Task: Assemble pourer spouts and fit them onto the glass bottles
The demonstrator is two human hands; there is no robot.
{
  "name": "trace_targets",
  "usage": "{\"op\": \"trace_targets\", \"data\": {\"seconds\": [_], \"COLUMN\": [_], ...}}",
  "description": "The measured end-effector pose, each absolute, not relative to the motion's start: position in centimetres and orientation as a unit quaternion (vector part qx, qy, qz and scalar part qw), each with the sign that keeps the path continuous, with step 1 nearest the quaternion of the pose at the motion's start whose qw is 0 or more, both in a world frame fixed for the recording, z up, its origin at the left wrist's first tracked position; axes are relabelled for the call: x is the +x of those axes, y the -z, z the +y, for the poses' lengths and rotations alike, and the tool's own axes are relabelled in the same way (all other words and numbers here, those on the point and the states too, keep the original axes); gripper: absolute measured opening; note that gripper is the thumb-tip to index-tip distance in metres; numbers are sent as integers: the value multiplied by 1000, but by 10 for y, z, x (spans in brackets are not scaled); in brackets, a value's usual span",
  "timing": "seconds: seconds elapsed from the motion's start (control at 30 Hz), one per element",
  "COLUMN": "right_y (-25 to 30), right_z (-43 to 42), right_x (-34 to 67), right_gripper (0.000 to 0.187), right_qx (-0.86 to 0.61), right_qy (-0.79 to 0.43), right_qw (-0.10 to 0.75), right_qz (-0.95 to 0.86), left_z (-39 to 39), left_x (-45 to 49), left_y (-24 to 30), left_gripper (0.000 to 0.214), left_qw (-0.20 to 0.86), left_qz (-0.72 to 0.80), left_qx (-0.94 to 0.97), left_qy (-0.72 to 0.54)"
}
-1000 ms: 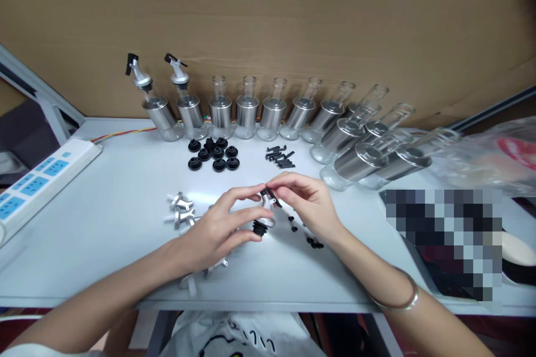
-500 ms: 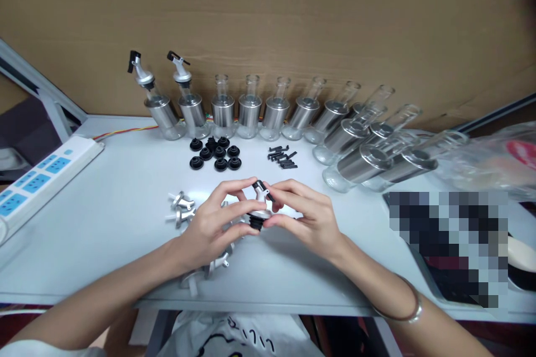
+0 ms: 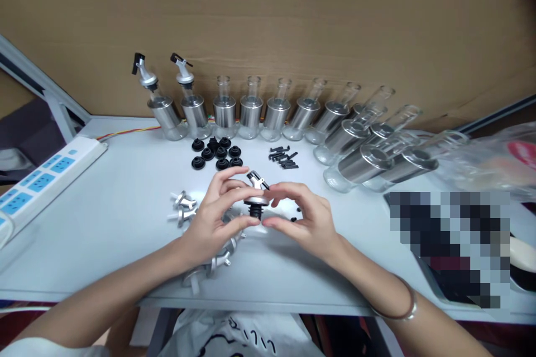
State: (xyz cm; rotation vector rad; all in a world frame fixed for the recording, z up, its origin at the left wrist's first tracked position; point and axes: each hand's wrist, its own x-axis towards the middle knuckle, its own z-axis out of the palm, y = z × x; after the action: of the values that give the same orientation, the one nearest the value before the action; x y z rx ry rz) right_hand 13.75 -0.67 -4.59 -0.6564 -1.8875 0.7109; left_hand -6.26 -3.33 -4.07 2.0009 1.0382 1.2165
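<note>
Head view: the left hand (image 3: 209, 217) has a silver spout (image 3: 256, 199) with a black stopper below, held upright above the near middle of the table (image 3: 104, 217). Its thumb is at the stopper's foot and its fingers, only partly spread, lie along the spout's left side and over its silver rim. The right hand (image 3: 307, 215) curls just to the right, thumb and forefinger apart, by the stopper's foot and the black lever's tip; whether it grips or merely touches cannot be told.

More silver spouts (image 3: 184, 216) lie to the left and near side, several partly hidden by the left hand. Small black pieces (image 3: 293, 219) peep out by the right hand, too covered to make out. Farther off lie black stoppers (image 3: 221, 152) and thin black levers (image 3: 281, 157). Along the far edge stand bottles (image 3: 278, 114), overlapping at the right, where their number is unclear. The power strip (image 3: 50, 181) is cut off at left, a plastic bag (image 3: 502, 156) at right; blurred squares mask something near it.
</note>
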Motion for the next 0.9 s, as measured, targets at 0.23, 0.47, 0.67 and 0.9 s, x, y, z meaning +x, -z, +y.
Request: {"op": "trace_targets", "data": {"seconds": [0.23,0.47,0.67,0.9], "right_y": [41,40,40,41], "right_z": [-11,-12,-12,-15], "right_x": [135,134,133,133], "right_gripper": [25,22,27,24], "right_qx": [-292,-312,-305,-308], "right_qy": [-272,-375,-452,-431], "right_qw": [503,492,463,452], "right_qz": [-767,-721,-699,-718], "left_z": [-33,-32,-32,-34], "left_x": [-63,-64,-65,-64], "left_y": [40,34,32,33], "left_gripper": [40,31,25,25], "left_qw": [343,337,309,270], "left_qz": [362,378,412,389], "left_qx": [746,744,739,765], "left_qy": [-441,-437,-435,-437]}}
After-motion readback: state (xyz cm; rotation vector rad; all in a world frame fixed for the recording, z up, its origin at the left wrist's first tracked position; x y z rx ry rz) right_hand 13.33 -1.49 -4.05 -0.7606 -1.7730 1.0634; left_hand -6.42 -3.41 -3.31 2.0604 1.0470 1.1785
